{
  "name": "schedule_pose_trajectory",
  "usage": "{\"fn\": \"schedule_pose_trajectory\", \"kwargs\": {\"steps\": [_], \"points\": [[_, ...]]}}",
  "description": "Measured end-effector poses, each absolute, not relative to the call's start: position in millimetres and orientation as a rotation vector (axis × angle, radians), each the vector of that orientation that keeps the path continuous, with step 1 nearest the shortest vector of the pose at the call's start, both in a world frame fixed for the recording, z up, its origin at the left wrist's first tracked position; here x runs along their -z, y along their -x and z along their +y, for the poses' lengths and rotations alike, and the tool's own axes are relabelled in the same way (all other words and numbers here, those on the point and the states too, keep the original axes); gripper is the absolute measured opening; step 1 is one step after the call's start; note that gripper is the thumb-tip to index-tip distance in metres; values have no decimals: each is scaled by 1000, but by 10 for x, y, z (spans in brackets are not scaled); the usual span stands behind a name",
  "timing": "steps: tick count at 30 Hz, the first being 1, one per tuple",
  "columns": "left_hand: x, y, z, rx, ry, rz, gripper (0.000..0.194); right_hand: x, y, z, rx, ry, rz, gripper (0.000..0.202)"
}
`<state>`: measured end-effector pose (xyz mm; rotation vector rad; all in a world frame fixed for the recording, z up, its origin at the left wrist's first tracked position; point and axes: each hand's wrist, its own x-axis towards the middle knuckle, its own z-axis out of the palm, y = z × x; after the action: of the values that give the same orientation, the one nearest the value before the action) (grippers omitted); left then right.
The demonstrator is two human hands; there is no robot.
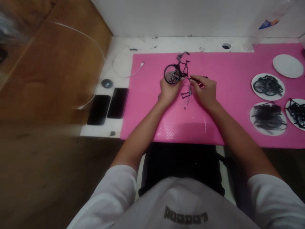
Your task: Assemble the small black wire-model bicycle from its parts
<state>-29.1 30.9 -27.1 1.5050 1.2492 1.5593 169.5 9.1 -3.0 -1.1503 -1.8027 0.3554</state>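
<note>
A small black model bicycle [183,67], with one spoked wheel [172,74] at its left end, is held above the pink mat [147,117]. My left hand [168,92] is closed on its lower part, behind and below the wheel. In the fingers of my right hand [205,90] is a thin screwdriver, its shaft pointing left to the bicycle's lower frame. Small loose parts [186,95], dark and grey, lie on the mat between my hands. Part of another round piece [159,96] shows beside my left wrist.
At the right stand white plates of black parts [268,86], [269,117], [296,113] and a bare white plate [288,65]. Two dark phones [98,109], [118,102], a round dark object [107,83] and a white cable [124,77] lie left. A clear bottle [264,28] stands at the back right.
</note>
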Motion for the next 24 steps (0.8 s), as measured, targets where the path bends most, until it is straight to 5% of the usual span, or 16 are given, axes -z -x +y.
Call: {"fn": "schedule_pose_trajectory", "kwargs": {"steps": [24], "points": [[181,253,254,-1562,-1467,1298,43,0,-1708,89,-391,1201,-1820,23]]}}
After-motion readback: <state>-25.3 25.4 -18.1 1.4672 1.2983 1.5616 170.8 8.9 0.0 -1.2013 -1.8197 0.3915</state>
